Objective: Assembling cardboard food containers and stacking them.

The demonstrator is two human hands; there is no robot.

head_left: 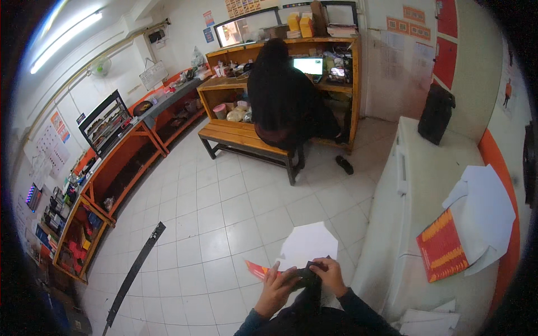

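My left hand (274,289) and my right hand (330,275) meet low in front of me, over my dark clothing. Between them is a small black piece (306,275), too dark to name. The right hand pinches it at its upper edge, thumb and fingers closed. Left-hand fingers lie bent across its other side, with the thumb hidden. Just beyond both hands is a white card sheet (308,245) with cut corners. A red and orange printed part (256,269) shows beside it at the left; I cannot tell what supports the sheet.
A long black strip (134,274) lies on the tiled floor at left. On the white chest (431,168) at right rest more printed card sheets (448,241) and a black case (437,115). Ahead, a person in black (280,95) sits on a wooden bench (238,136). Orange shelves line the left wall.
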